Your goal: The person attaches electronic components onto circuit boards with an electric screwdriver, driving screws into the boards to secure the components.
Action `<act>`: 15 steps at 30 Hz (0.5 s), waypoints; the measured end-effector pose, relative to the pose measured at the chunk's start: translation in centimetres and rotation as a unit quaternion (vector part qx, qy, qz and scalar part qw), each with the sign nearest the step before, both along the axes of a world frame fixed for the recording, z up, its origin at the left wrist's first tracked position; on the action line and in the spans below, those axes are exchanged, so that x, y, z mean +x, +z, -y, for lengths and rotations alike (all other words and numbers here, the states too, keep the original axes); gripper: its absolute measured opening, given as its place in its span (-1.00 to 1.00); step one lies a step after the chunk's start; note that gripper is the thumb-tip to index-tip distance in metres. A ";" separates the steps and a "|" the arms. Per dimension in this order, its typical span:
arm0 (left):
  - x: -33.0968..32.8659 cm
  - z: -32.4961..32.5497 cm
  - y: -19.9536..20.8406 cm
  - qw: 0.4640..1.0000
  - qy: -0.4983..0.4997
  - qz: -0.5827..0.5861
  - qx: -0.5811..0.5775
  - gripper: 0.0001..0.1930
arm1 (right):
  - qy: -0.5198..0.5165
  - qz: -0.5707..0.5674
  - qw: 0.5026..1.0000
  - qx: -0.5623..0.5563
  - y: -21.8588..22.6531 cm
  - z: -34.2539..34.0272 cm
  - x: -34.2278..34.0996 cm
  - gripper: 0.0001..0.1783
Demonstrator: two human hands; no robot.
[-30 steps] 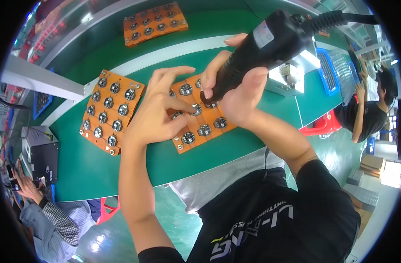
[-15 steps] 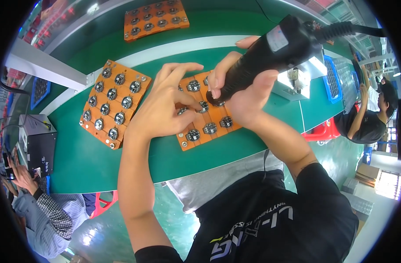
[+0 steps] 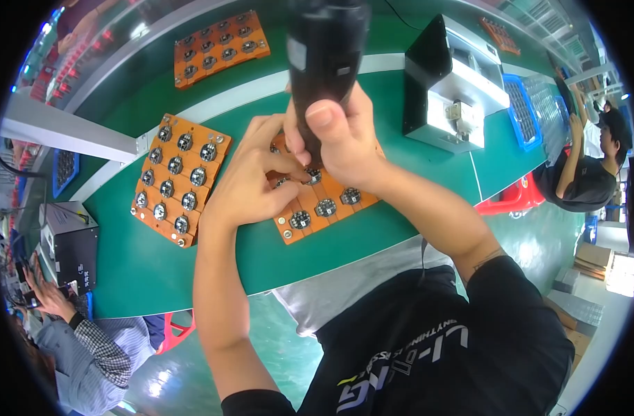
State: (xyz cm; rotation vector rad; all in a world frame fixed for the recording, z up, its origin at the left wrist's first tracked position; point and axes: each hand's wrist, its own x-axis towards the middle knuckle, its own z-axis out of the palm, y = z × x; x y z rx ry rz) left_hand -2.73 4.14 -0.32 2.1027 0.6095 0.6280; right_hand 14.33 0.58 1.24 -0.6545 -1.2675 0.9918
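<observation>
My right hand is wrapped round a black electric screwdriver, held upright with its lower end over an orange fixture board. Round metal-and-black modules sit in the board's recesses. My left hand lies over the board's left side, its thumb and index finger apart. The index fingertip touches a module beside the screwdriver's lower end. The hands and tool cover the back of the board, and the tip itself cannot be made out.
A second orange board with round modules lies to the left, another farther back. At right stand a black-and-silver machine and a blue tray. A dark box stands at left. Other people work on both sides.
The screwdriver has swung from leaning right to upright, and my right hand has shifted left with it. My left hand stays at the board. The machine at right now shows more fully.
</observation>
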 end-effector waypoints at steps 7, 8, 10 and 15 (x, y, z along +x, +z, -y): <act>0.1 -0.5 -0.3 1.000 -0.026 0.001 -0.007 -0.70 | -0.007 -0.075 0.997 -0.007 0.1 -0.1 -0.4 -0.48; 0.2 -0.6 -0.3 0.999 -0.038 0.005 -0.004 -0.70 | -0.022 -0.131 0.991 -0.011 0.4 -0.1 -0.1 -0.60; 0.5 -1.0 -0.2 0.994 -0.033 0.107 0.012 -0.69 | -0.085 -0.137 0.987 0.011 1.1 0.8 1.4 -0.57; 0.6 -1.0 -1.3 0.990 0.086 0.115 -0.003 -0.71 | -0.296 -0.033 0.951 0.085 6.2 4.9 10.3 -0.24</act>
